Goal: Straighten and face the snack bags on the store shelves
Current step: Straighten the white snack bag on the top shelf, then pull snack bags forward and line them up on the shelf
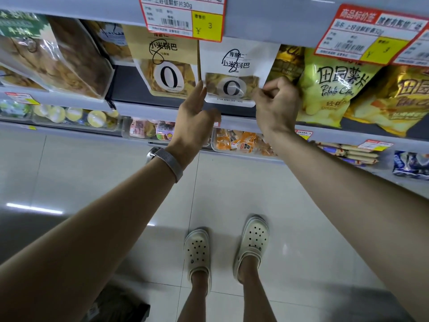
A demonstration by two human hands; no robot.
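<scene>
The right hand (276, 102) has its grip clamped on the white bag (239, 58) at its right edge; the left hand (193, 110), grip apart and fingers straight, touches its left edge.

I log a white matt pouch with a clear window (234, 73): paper-like face, with a shiny film window. Next, a tan kraft-look pouch (162, 49): matt, with the same glossy window. A yellow-green potato chip bag (329, 89): crinkled plastic film, high gloss, catching glare. Large clear plastic bags (69, 66): smooth and reflective. Red-and-yellow price tags (183, 17): printed paper with a slight sheen. Pale grey shelf edge (144, 110): smooth, painted-looking, satin. Silver mesh watch band (169, 163): fine woven metal. Cream perforated clogs (197, 252): matt, moulded foam or rubber, I cannot tell which. Pale floor tiles (92, 170): polished and glossy, mirroring the lights.
</scene>
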